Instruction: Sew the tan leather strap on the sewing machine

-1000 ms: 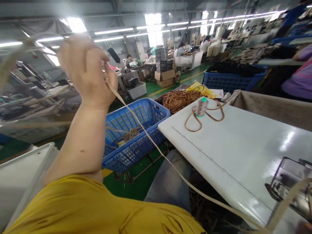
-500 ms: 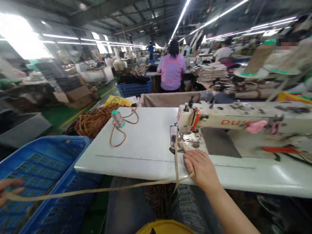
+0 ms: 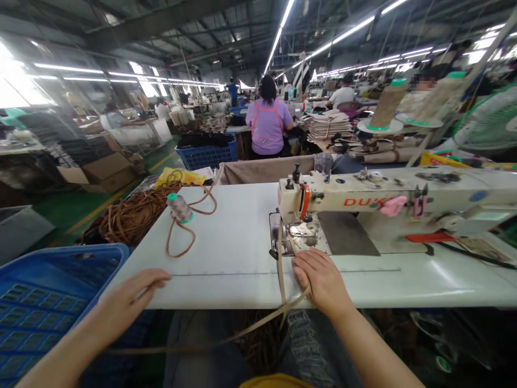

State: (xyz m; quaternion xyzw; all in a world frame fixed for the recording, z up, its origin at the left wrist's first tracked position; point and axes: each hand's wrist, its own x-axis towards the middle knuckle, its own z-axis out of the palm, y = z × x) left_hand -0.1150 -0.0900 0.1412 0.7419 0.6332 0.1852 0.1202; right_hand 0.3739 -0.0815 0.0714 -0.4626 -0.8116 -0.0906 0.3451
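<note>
My right hand (image 3: 321,277) rests on the white table (image 3: 234,231) just in front of the sewing machine (image 3: 347,199), its fingers closed on a narrow tan strap (image 3: 281,264). From there one stretch of strap runs up under the machine's head, and another loops over the table's front edge and trails left, blurred, above my lap. Over the table's left front corner is my left hand (image 3: 139,291), open and empty, its thumb and fingers apart. Beyond it a grey thread spool (image 3: 180,209) with green ends stands beside a looped brown cord (image 3: 189,249).
At my left is a blue plastic basket (image 3: 28,318). A heap of brown cords (image 3: 129,215) lies past the table's left edge. Thread cones (image 3: 388,105) stand behind the machine near a green fan (image 3: 493,118). A person in purple (image 3: 267,126) sits ahead, facing away.
My left hand has let go of the strap and moved right, over the table corner. The strap's left stretch has dropped and sags. My right hand stays by the machine, still holding the strap.
</note>
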